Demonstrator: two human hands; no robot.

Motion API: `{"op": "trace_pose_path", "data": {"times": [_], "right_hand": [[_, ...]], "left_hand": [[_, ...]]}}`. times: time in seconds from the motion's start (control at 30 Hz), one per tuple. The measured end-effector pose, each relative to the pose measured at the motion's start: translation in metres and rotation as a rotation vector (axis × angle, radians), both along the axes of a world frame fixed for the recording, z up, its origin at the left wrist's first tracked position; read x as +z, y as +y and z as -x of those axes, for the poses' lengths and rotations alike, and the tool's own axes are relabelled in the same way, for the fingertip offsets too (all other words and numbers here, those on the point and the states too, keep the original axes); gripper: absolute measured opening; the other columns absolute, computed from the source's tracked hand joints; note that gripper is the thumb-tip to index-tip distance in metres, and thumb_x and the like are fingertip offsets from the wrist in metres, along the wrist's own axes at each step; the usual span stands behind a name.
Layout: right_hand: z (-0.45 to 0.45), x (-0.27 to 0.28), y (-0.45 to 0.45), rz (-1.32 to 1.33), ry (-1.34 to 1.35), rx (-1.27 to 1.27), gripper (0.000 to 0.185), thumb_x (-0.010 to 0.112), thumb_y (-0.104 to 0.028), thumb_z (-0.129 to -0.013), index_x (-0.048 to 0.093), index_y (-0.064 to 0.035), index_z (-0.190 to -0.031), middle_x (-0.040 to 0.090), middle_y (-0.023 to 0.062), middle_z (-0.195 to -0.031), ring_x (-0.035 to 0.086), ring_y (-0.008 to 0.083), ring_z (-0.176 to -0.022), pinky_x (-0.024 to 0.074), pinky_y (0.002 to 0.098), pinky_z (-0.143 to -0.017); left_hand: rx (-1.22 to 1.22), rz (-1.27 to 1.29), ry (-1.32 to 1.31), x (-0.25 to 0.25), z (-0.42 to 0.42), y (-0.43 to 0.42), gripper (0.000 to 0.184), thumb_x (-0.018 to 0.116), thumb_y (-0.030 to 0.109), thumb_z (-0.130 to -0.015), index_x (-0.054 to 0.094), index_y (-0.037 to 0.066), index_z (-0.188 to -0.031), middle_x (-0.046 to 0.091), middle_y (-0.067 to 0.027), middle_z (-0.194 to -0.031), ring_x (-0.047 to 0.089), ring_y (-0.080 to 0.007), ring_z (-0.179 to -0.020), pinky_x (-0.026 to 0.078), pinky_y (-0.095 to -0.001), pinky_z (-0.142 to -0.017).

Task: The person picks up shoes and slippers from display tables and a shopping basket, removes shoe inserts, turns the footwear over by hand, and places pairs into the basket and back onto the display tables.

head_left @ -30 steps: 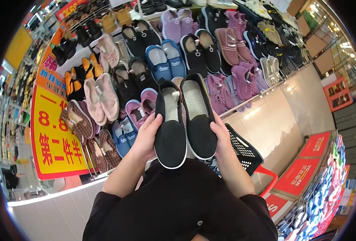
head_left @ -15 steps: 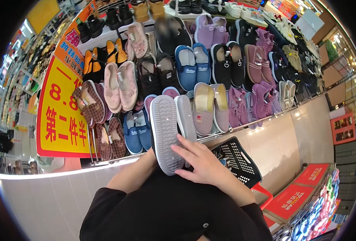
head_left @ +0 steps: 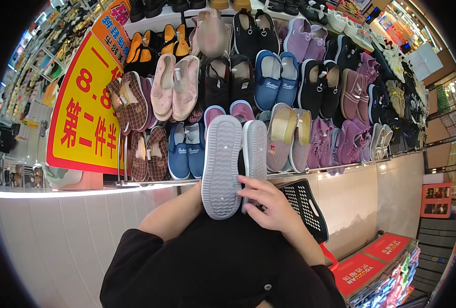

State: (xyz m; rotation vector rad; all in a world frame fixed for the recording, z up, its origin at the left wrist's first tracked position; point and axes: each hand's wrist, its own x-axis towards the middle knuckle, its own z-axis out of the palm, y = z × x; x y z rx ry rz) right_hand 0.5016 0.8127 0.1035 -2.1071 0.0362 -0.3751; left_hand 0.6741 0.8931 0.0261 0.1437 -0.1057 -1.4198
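Observation:
A pair of slip-on shoes is held up in front of me, soles facing me. The nearer shoe [head_left: 221, 169] shows a full grey ribbed sole with a pale rim; the second shoe [head_left: 255, 149] stands just to its right, partly covered. My left hand is hidden behind the nearer shoe and supports it; only the wrist and forearm show. Beside the soles, my right hand [head_left: 271, 205] has its fingers spread, fingertips touching the nearer sole's right edge and crossing the second shoe's lower part. Purple shoes [head_left: 240, 109] sit directly behind the pair.
A tilted rack carries rows of shoes, including blue slip-ons [head_left: 275, 79], pink flats [head_left: 185, 87] and checked ones [head_left: 288, 138]. At left stands a yellow price sign [head_left: 86, 110]. A black basket [head_left: 305, 208] with a red handle is at lower right, near red boxes [head_left: 359, 272].
My view has shifted, so the rack appears further right. The pair is now more upright, and the second shoe stands further apart. My right fingers have moved from across the sole to its edge.

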Motion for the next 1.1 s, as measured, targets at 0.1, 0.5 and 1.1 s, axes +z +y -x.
{"op": "trace_pose_path", "data": {"times": [0.1,0.5,1.1], "right_hand": [[0.002,-0.011,-0.002,-0.042,-0.054,0.048,0.032,0.069,-0.004,-0.077,0.066,-0.0056,-0.109,0.052,0.0163,-0.135,0.055,0.0318,-0.115,0.0442,0.0404,-0.095],[-0.012,-0.068,0.005,-1.088,-0.091,-0.010,0.099,0.064,-0.046,-0.087,0.002,-0.0014,-0.151,0.028,0.0149,-0.148,0.029,0.0238,-0.138,0.0270,0.0391,-0.112],[-0.004,-0.083,0.002,-1.497,-0.079,-0.136,0.078,0.060,-0.003,-0.080,0.020,-0.0101,-0.147,0.044,0.0142,-0.138,0.049,0.0265,-0.126,0.0431,0.0419,-0.104]], "left_hand": [[0.031,-0.028,-0.057,0.000,-0.002,0.003,0.055,0.057,0.019,-0.096,0.036,0.006,-0.144,0.050,-0.0115,-0.136,0.054,-0.0242,-0.119,0.048,-0.0391,-0.098],[0.292,-0.865,-1.724,0.050,-0.013,0.023,0.030,0.065,0.028,-0.087,0.069,-0.001,-0.091,0.054,-0.0281,-0.122,0.057,-0.0395,-0.110,0.045,-0.0412,-0.094],[0.013,-0.717,-1.872,0.056,-0.006,0.047,0.032,0.066,0.030,-0.086,0.058,0.001,-0.096,0.029,-0.0412,-0.142,0.028,-0.0505,-0.137,0.029,-0.0473,-0.110]]}}
